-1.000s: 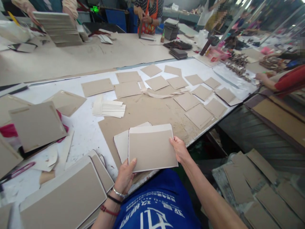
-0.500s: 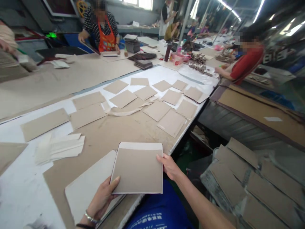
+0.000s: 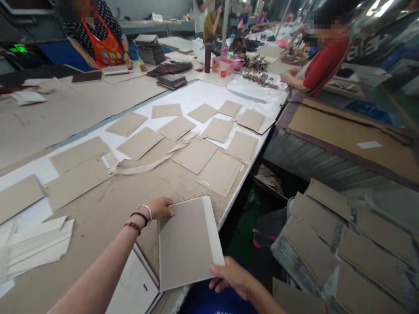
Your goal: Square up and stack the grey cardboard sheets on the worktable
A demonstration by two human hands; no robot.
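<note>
A flat grey-brown board panel [image 3: 185,244] with a white strip down its right side is held over the near edge of the table. My left hand [image 3: 162,208] grips its upper left corner, thumb on top. At the lower right corner my right hand [image 3: 234,277] pinches the panel, thumb above and fingers partly beneath. Under and left of it lies a white board [image 3: 131,283] with a small dark mark, partly covered by the panel and my left forearm.
Several grey-brown panels [image 3: 196,153] lie spread over the work table [image 3: 131,192], with a curled cloth strip [image 3: 147,168] among them. White strips [image 3: 39,248] lie at left. More panels [image 3: 369,244] rest low at right. Co-workers [image 3: 329,59] stand around the table.
The panel has turned clockwise, its white strip passing from the top to the right side. My left hand has shifted to the upper left corner, my right hand to the lower right.
</note>
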